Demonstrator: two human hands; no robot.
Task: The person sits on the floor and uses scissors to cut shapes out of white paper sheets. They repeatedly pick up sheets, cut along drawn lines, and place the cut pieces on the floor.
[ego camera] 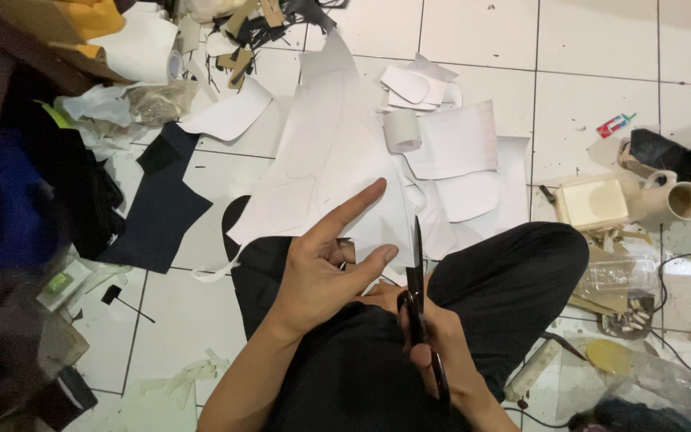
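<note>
My left hand (325, 268) pinches the near edge of a large white sheet (325, 172) that lies across my lap, index finger stretched out over it. My right hand (433, 332) grips black scissors (417, 296) by the handles. Their blades point away from me and touch the sheet's edge just right of my left thumb. My legs in black trousers (513, 276) are folded beneath both hands.
White cut-out pieces (453, 144) and a paper roll (401, 130) lie on the tiled floor beyond the sheet. Black fabric (157, 212) lies left. A cream box (593, 202), a cardboard tube (681, 200), bottles and cables crowd the right.
</note>
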